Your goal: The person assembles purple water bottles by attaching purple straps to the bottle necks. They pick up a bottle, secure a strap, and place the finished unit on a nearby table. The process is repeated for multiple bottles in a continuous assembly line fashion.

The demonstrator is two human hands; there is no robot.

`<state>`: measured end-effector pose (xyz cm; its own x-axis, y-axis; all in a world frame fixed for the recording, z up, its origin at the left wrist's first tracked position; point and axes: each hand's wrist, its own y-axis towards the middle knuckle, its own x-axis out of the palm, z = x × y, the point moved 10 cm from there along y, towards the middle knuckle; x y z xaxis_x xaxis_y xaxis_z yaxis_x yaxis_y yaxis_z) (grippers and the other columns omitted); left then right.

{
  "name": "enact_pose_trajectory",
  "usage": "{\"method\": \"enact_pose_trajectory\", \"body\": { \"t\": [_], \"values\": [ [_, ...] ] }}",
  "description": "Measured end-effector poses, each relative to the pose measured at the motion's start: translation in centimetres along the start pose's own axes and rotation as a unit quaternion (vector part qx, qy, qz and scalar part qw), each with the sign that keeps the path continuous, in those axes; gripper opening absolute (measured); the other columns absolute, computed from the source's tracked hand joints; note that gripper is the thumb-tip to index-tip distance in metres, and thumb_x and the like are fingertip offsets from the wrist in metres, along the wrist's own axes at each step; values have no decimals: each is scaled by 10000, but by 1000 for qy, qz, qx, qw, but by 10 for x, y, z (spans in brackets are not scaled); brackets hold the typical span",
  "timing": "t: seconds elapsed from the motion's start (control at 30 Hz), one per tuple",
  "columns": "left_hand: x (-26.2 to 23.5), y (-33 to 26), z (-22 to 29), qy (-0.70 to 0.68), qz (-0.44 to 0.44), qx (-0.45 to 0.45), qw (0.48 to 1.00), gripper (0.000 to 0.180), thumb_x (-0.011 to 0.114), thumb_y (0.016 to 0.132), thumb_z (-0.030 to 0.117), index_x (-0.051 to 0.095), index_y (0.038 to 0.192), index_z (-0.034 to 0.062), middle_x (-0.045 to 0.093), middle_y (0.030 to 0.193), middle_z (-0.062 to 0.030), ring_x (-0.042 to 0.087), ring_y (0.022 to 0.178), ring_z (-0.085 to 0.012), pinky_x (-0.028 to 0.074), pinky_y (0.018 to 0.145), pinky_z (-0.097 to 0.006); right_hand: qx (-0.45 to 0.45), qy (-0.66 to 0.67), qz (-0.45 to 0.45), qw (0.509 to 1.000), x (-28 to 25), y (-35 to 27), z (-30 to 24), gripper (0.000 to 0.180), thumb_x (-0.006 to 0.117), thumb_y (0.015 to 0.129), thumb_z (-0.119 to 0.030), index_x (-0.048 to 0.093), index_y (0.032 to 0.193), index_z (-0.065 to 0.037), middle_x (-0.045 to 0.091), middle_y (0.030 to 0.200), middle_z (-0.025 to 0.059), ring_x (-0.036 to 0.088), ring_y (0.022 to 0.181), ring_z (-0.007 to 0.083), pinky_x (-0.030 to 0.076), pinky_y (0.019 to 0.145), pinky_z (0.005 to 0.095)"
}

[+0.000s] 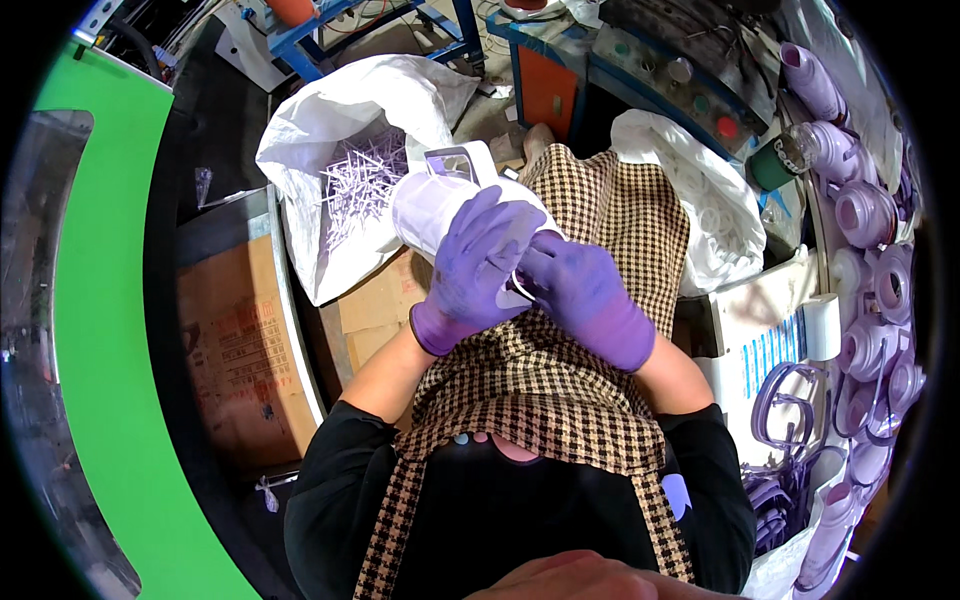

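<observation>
Against extended left fingers (476, 222) and curled right fingers (545, 262), a pale container (420, 212) is held.

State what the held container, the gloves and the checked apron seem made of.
Pale lavender cylindrical container: probably plastic, smooth with slight sheen; its wall looks rigid and evenly coloured.
Purple snug gloves: likely thin rubber, mostly matte; they wrinkle and cling.
Tan and black checked apron: seemingly woven cloth, matte; it drapes in folds.
</observation>
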<state>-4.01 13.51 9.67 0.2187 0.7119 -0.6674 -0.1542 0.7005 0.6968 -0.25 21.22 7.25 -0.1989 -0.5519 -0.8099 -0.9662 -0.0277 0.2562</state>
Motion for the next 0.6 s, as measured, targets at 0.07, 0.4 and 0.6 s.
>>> {"method": "enact_pose_trajectory", "body": {
  "t": [0.07, 0.4, 0.6],
  "values": [
    [3, 2, -2, 44, 7, -52, 998, 796, 831, 737, 332, 520, 1382, -15, 542, 1415, -214, 507, 1308, -465, 376, 1129, -541, -56, 58, -30, 996, -2, -10, -5, 360, 685, 745, 9, 622, 1089, -74, 623, 969, 127, 651, 887, 350, 530, 736, 417],
    [15, -11, 44, 171, -104, 107, 974, 409, 868, 718, 282, 713, 1076, 162, 668, 1204, -27, 586, 1176, -312, 323, 1123, -599, -30, 168, 301, 938, -75, -143, 53, 398, 737, 854, -96, 673, 1247, -101, 682, 1167, 115, 655, 1065, 342, 511, 963, 423],
    [47, -72, 89, 49, -204, 311, 927, 288, 706, 817, 201, 733, 1087, 298, 652, 1175, 130, 566, 1089, -128, 379, 972, -426, 347, -169, 453, 803, -119, -378, 150, 310, 787, 817, -221, 722, 1093, -97, 682, 1040, 103, 655, 989, 290, 529, 863, 420]
  ]
}}
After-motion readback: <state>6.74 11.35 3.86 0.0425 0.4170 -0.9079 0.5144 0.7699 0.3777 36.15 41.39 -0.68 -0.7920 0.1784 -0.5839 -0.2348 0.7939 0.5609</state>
